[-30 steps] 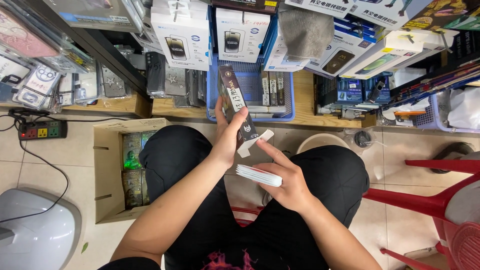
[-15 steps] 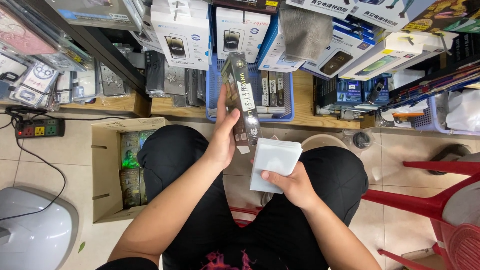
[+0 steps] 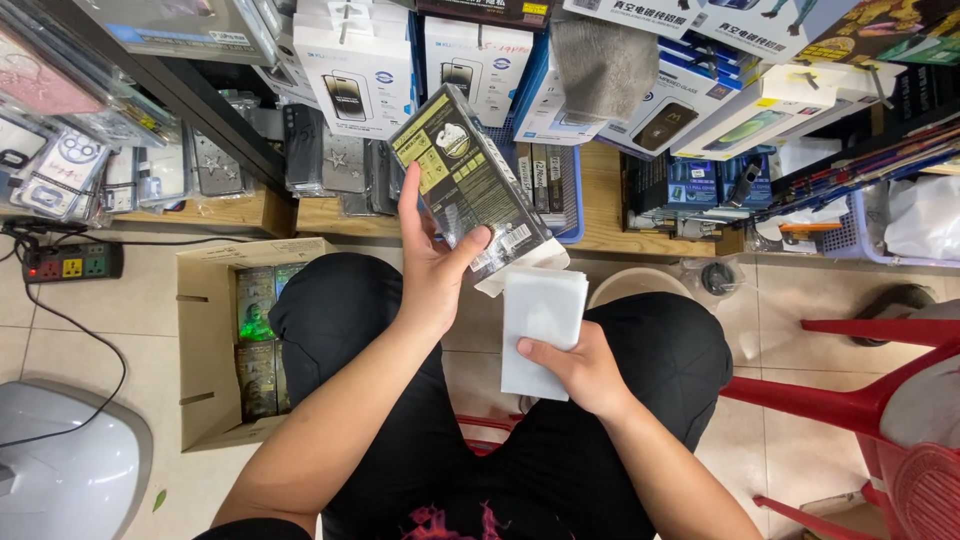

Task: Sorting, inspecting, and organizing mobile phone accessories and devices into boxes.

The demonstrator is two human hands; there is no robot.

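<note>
Turned since half a second ago, the dark retail box point(image 3: 468, 185) now shows its broad printed face to the camera instead of a narrow edge, and the white inner tray point(image 3: 541, 330) sits a little lower over the lap. Nearest, the right hand point(image 3: 580, 372) is closed on the tray's lower corner, thumb on top and fingers beneath, so the tray juts upward from a small hold. Just above, the left hand point(image 3: 435, 262) wraps the box from its left side, thumb across the lower front and fingers spread behind; the box's open white flap point(image 3: 528, 266) hangs just over the tray's top edge. With so narrow a pinch, the tray could tip or slide out and drop between the knees. The one-sided hold on the box looks loose too, and a twist might send it to the floor or crease the flap. Left of the leg stands an open cardboard carton point(image 3: 205, 350) of similar packs; beyond, crowded shelves point(image 3: 600, 190) of phone accessories.
</note>
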